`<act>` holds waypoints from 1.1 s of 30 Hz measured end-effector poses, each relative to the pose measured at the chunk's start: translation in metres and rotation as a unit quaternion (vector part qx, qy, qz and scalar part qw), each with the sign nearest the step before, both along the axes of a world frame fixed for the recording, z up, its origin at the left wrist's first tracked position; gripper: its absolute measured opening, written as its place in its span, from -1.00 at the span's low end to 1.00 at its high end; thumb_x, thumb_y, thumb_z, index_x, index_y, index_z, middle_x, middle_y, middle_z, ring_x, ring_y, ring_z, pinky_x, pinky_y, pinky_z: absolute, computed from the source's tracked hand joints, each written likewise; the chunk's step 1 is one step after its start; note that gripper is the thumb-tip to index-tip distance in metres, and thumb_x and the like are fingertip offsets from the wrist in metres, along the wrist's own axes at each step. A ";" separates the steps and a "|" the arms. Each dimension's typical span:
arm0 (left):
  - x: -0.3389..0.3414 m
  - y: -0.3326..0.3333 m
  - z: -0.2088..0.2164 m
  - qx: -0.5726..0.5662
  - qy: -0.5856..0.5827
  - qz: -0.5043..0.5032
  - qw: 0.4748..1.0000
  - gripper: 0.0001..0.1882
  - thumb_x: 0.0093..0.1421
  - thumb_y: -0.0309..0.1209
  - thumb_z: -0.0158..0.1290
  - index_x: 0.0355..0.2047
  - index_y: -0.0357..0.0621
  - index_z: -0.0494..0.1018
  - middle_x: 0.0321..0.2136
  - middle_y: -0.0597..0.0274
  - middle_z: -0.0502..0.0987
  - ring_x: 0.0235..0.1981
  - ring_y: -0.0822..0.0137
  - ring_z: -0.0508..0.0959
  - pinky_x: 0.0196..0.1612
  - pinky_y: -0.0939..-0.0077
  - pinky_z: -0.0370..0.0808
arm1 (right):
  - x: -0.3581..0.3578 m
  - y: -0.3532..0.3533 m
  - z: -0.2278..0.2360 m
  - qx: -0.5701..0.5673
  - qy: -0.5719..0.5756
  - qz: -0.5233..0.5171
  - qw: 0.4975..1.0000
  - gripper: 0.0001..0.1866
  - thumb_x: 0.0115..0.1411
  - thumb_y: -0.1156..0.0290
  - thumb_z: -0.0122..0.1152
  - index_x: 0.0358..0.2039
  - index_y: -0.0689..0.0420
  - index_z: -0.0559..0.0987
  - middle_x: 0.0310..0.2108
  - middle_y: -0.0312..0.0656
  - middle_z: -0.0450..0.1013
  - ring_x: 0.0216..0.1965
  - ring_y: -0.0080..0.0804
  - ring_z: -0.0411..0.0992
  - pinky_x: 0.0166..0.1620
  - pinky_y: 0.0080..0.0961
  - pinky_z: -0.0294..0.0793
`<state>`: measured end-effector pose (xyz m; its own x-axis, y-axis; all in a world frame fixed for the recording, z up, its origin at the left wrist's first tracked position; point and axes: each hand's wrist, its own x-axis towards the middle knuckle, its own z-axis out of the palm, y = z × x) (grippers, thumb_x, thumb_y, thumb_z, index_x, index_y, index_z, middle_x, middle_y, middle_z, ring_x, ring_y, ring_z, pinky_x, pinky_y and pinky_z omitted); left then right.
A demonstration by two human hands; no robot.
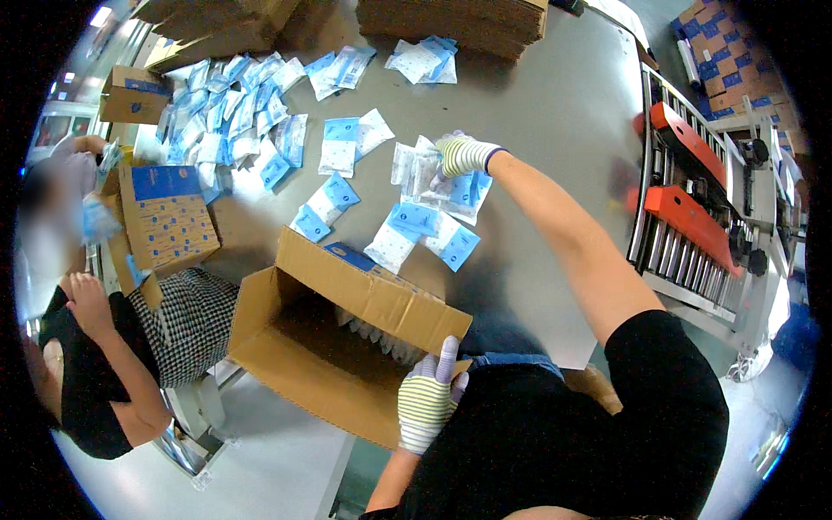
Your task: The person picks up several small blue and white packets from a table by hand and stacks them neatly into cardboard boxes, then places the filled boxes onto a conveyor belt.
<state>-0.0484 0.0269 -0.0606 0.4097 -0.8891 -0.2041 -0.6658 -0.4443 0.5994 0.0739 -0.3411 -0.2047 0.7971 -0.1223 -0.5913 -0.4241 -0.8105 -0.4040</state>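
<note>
Right grip: fingers bent over clear-and-blue packets on the desk, beyond the box and to its right. Contact is visible; from where I stand, I cannot tell whether the fingers are closed on any one packet. Left grip: closed around the right edge of the box.

Handling, packets: judged light, soft and slippery; the film may slide or crease. Take hold across the flat body, or pinch the blue end, without hard squeezing. Handling, box: judged stiff along its folds, weaker at the loose flaps. Hold by a wall edge.

Contents, box: mouth open toward the worker. A row of clear bags stands along the wall nearest the packets; the rest of the interior lies in shadow. Pile: many blue-and-white packets, loose, beyond the box and to its left. Carton: left of the box, beside a co-worker; its contents are mostly hidden from this angle.
</note>
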 end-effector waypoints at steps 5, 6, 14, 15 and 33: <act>-0.001 0.001 0.002 0.016 -0.001 -0.005 1.000 -0.18 0.01 -0.33 0.17 0.23 -0.20 0.02 -0.39 -0.10 0.45 -0.42 -0.08 0.47 -0.40 0.14 0.46 | -0.017 0.016 -0.006 0.038 -0.022 -0.043 0.998 -0.15 -0.29 0.05 0.47 -0.04 0.33 0.41 -0.21 0.14 0.47 -0.11 0.05 0.43 -0.06 -0.20 0.43; -0.001 0.001 0.001 -0.011 -0.006 -0.001 1.000 -0.18 0.02 -0.32 0.17 0.23 -0.20 0.02 -0.39 -0.10 0.44 -0.42 -0.08 0.47 -0.40 0.14 0.46 | -0.022 0.026 -0.001 0.011 -0.043 -0.034 0.998 -0.16 -0.29 0.06 0.48 -0.05 0.33 0.41 -0.23 0.13 0.48 -0.14 0.07 0.44 -0.10 -0.19 0.45; -0.004 0.000 0.007 -0.004 -0.002 0.011 1.000 -0.17 -0.02 -0.40 0.16 0.25 -0.13 0.02 -0.29 -0.14 0.46 -0.38 -0.08 0.48 -0.33 0.13 0.46 | -0.117 0.151 -0.024 -0.292 -0.305 0.035 0.906 -0.41 -0.09 0.12 0.27 -0.05 0.15 0.44 -0.01 0.06 0.34 0.03 -0.01 0.32 0.03 -0.06 0.29; -0.005 0.002 0.005 -0.003 -0.006 0.011 1.000 -0.17 -0.02 -0.40 0.16 0.25 -0.13 0.02 -0.29 -0.14 0.46 -0.38 -0.08 0.48 -0.33 0.13 0.46 | -0.113 0.153 -0.018 -0.291 -0.309 0.033 0.905 -0.41 -0.09 0.12 0.27 -0.05 0.15 0.44 -0.01 0.06 0.34 0.03 -0.01 0.32 0.03 -0.06 0.29; -0.021 0.007 0.006 -0.052 -0.019 0.042 0.998 -0.17 0.02 -0.37 0.15 0.27 -0.14 -0.01 -0.23 -0.19 0.47 -0.34 -0.14 0.50 -0.25 0.13 0.45 | -0.275 0.108 -0.023 -0.014 -0.214 -0.121 0.969 -0.34 -0.08 0.20 0.31 0.03 0.16 0.35 -0.11 -0.07 0.43 -0.13 -0.22 0.43 -0.05 -0.30 0.42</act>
